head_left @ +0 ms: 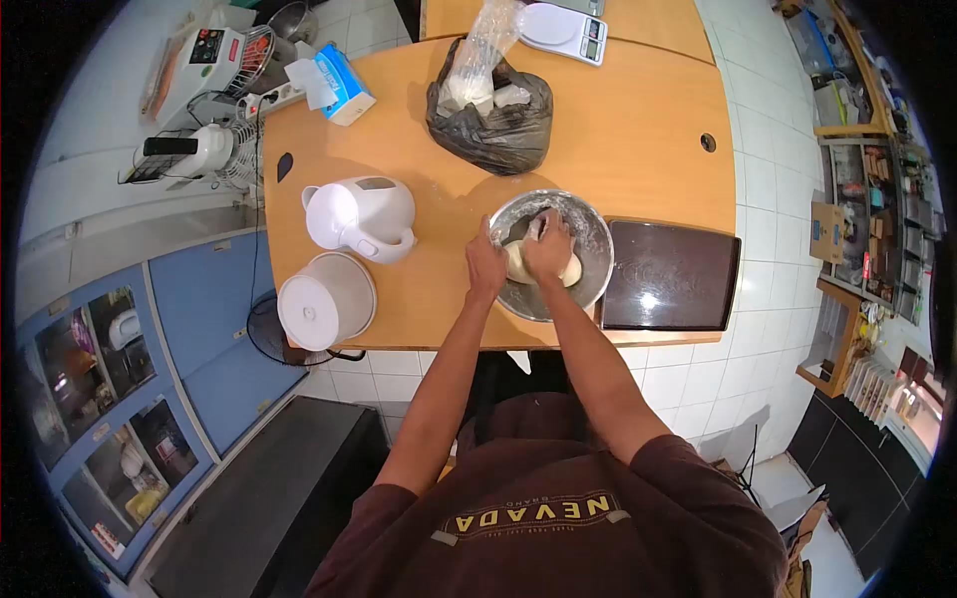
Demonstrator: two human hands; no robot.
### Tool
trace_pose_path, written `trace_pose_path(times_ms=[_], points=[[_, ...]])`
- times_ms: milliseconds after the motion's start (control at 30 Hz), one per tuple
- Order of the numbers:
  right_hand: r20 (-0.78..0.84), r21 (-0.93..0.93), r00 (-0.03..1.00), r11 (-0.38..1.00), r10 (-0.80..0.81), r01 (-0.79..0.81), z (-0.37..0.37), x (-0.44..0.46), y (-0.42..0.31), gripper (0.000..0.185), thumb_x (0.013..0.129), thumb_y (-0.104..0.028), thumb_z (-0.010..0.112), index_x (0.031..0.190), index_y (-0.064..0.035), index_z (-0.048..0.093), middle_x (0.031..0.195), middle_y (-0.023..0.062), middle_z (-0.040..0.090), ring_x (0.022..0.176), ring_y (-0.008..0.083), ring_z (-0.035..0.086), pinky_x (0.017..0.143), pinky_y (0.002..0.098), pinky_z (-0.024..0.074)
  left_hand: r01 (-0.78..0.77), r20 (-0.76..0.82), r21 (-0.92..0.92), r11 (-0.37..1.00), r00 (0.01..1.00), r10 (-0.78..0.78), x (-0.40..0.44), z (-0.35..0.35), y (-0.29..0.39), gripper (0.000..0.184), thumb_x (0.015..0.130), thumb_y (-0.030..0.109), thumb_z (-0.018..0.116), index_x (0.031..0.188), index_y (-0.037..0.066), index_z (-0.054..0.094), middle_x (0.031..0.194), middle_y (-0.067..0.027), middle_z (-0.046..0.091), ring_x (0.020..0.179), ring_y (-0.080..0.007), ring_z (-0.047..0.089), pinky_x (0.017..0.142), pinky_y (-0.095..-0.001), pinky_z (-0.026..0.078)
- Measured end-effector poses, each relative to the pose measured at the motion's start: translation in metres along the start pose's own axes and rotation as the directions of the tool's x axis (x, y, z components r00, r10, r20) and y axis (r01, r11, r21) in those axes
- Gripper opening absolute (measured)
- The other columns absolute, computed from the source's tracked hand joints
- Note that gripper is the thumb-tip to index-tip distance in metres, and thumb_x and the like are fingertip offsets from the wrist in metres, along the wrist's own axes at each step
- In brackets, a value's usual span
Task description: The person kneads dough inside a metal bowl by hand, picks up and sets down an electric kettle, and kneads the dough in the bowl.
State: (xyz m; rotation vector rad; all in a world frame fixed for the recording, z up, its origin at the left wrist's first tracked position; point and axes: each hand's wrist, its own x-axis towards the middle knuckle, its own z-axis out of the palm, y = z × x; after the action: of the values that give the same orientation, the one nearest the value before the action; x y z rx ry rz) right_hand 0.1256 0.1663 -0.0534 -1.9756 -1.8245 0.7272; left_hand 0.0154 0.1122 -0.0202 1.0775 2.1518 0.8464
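Note:
A metal mixing bowl (595, 276) stands near the table's front edge, its inner wall dusted with flour. Pale dough (571, 271) lies inside it, partly covered by my right hand (547, 246). The fingers of that hand are curled and floury, pressing on the dough. At the bowl's left rim, my left hand (485, 261) grips the edge, fingers closed on it. Right beside the bowl lies a dark rectangular baking tray (673, 274) with a shiny surface.
A white electric kettle (364, 214) and a white lidded container (329, 301) stand left on the table (399, 140). Behind are a black plastic bag (508, 135) holding clear bags, a kitchen scale (563, 32) and a blue-white box (345, 86).

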Motion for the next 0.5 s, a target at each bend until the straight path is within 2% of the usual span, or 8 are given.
trace_pose_path(times_ms=[33,100,133,200,267,333,400,500], points=[[0.147,0.283,0.989,0.957,0.021,-0.062,0.007,0.001,0.014,0.026,0.089,-0.027,0.06,0.107,-0.0093,0.063,0.105,0.0109,0.068,0.104,0.0339,0.061,0.093,0.0499,0.0436,-0.015,0.011,0.009,1.0,1.0,0.014,-0.002,-0.001,-0.001,0.064,0.075,-0.009,0.057,0.138,-0.01,0.048,0.094,-0.0328,0.067,0.086,-0.0414,0.069,0.08,-0.0439,0.053],[0.415,0.708,0.908,0.65,-0.066,-0.276,0.018,0.016,0.05,0.032,0.09,-0.027,0.061,0.117,-0.0099,0.063,0.112,0.0129,0.068,0.109,0.035,0.061,0.094,0.0486,0.0448,-0.06,0.01,-0.054,0.997,0.998,0.061,-0.002,-0.008,0.004,0.064,0.075,-0.01,0.056,0.139,-0.008,0.048,0.101,-0.0304,0.068,0.093,-0.04,0.069,0.085,-0.0421,0.053],[0.433,0.711,0.848,0.694,-0.304,-0.115,0.005,0.023,0.052,0.044,0.087,-0.027,0.067,0.127,-0.0101,0.062,0.122,0.0167,0.066,0.114,0.0361,0.06,0.099,0.0474,0.0448,-0.083,0.006,-0.088,0.993,0.996,0.083,-0.001,-0.009,0.003,0.064,0.076,-0.01,0.055,0.139,-0.006,0.049,0.105,-0.0293,0.068,0.097,-0.0392,0.069,0.087,-0.0413,0.052],[0.54,0.5,0.703,0.849,-0.462,0.173,-0.048,0.009,0.031,0.057,0.078,-0.025,0.073,0.13,-0.0067,0.058,0.124,0.0158,0.064,0.117,0.0363,0.059,0.105,0.046,0.0425,-0.065,0.055,-0.238,0.969,0.995,0.081,0.005,-0.009,-0.008,0.066,0.075,-0.011,0.054,0.14,-0.004,0.049,0.107,-0.0268,0.069,0.1,-0.0378,0.069,0.09,-0.0398,0.052],[0.615,0.231,0.534,0.78,-0.58,0.581,-0.057,0.0,0.021,0.08,0.065,-0.024,0.081,0.136,-0.0039,0.05,0.135,0.0186,0.055,0.126,0.0399,0.053,0.111,0.0504,0.0382,-0.107,0.057,-0.311,0.944,0.99,0.131,0.012,-0.001,-0.025,0.067,0.074,-0.012,0.053,0.14,-0.003,0.049,0.108,-0.0253,0.069,0.103,-0.0365,0.069,0.09,-0.039,0.052],[0.664,0.054,0.529,0.739,-0.528,0.671,-0.063,-0.012,0.003,0.083,0.064,-0.023,0.081,0.138,-0.0056,0.047,0.139,0.0207,0.05,0.129,0.0412,0.05,0.11,0.0557,0.0368,-0.207,0.014,-0.308,0.928,0.975,0.222,0.014,0.004,-0.033,0.067,0.074,-0.013,0.053,0.14,-0.002,0.05,0.109,-0.0246,0.069,0.104,-0.0352,0.069,0.09,-0.0389,0.052],[0.693,-0.068,0.535,0.695,-0.483,0.715,-0.063,-0.019,-0.017,0.088,0.062,-0.025,0.083,0.139,-0.0077,0.046,0.145,0.0255,0.041,0.132,0.0427,0.047,0.106,0.0629,0.0382,-0.078,0.069,-0.295,0.952,0.992,0.103,0.009,-0.002,-0.022,0.065,0.074,-0.013,0.053,0.138,-0.003,0.051,0.11,-0.0256,0.069,0.104,-0.0354,0.069,0.089,-0.0394,0.053],[0.757,-0.109,0.515,0.698,-0.403,0.708,-0.065,-0.013,-0.035,0.084,0.063,-0.022,0.085,0.138,-0.0093,0.049,0.139,0.0205,0.045,0.13,0.0391,0.048,0.105,0.0569,0.0448,-0.062,0.028,-0.233,0.971,0.997,0.07,0.008,-0.008,-0.01,0.062,0.074,-0.012,0.055,0.136,-0.004,0.054,0.11,-0.0274,0.069,0.102,-0.0373,0.069,0.088,-0.0406,0.054]])
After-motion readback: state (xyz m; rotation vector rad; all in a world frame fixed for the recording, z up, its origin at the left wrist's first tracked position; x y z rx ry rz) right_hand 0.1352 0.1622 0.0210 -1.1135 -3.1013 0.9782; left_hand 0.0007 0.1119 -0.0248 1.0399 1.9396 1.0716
